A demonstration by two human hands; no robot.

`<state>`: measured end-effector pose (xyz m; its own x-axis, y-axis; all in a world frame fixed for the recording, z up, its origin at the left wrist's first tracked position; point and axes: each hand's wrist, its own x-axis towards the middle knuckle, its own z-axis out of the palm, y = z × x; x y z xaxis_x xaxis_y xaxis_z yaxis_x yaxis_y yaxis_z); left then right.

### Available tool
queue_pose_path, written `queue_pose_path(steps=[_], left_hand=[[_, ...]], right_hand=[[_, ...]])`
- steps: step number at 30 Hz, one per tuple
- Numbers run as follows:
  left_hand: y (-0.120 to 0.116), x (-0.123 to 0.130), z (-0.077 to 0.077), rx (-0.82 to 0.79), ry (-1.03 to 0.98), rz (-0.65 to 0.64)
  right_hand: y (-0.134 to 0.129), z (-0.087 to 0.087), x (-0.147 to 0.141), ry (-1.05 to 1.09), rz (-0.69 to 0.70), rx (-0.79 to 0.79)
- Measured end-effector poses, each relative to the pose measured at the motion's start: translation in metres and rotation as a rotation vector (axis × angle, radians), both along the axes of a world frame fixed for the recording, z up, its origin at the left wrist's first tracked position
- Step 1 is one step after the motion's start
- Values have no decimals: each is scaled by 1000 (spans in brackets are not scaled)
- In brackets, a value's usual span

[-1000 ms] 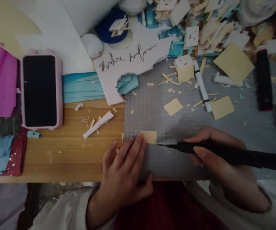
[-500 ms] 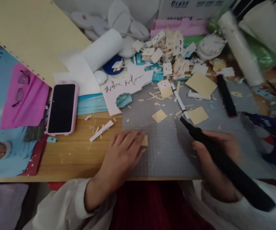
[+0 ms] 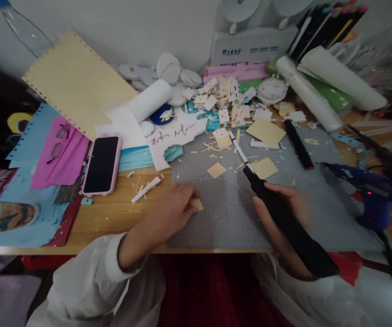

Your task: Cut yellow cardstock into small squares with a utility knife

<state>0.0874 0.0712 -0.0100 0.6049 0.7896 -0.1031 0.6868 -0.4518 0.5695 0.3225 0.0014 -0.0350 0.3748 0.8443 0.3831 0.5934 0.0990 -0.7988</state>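
Observation:
My left hand [image 3: 169, 211] rests at the left edge of the grey cutting mat [image 3: 223, 222]. Its fingers are curled and closed on a small cream paper piece [image 3: 198, 205], partly hidden under the fingertips. Over the mat's right side, my right hand [image 3: 284, 215] is wrapped round a long black tool [image 3: 281, 218] with a thin tip; its exact kind is unclear. That tip overlaps the lower end of a white pen [image 3: 239, 151] in view; whether they touch I cannot tell. Cream paper squares [image 3: 216, 170] and scraps lie beyond both hands.
A blue glue gun [image 3: 369, 181] with a red light sits on the right, its cord hanging down. At the left lies a pink-cased phone [image 3: 101, 164]. A black marker [image 3: 298, 144] lies on the mat. Small cards with drawn faces [image 3: 223, 116] pile up at the back.
The view has tilted up and shifted. My left fingers have gone from lying nearly flat to curling round the small paper piece. The right hand still holds the black tool.

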Motion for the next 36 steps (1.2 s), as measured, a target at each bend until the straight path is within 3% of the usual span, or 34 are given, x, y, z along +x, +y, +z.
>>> queue_pose_path(steps=[4,9,12,15,17,20,36], left_hand=[[-1,-3,3,9,-34,12],[-13,-3,11,-371,-423,235],[-27,0,17,-623,-705,432],[-42,4,21,-810,-895,539],[-50,7,23,-897,-985,559],[-58,10,25,-950,-1082,568],[-63,5,30,-1114,-1138,503]], right_hand=[[-1,2,0,42,-13,-53],[2,2,-7,210,22,-53],[1,11,-21,315,164,-41],[-2,25,-37,403,397,-52],[-4,33,-45,440,519,-68],[-4,41,-52,450,593,-103],[-2,59,-55,786,659,-395]])
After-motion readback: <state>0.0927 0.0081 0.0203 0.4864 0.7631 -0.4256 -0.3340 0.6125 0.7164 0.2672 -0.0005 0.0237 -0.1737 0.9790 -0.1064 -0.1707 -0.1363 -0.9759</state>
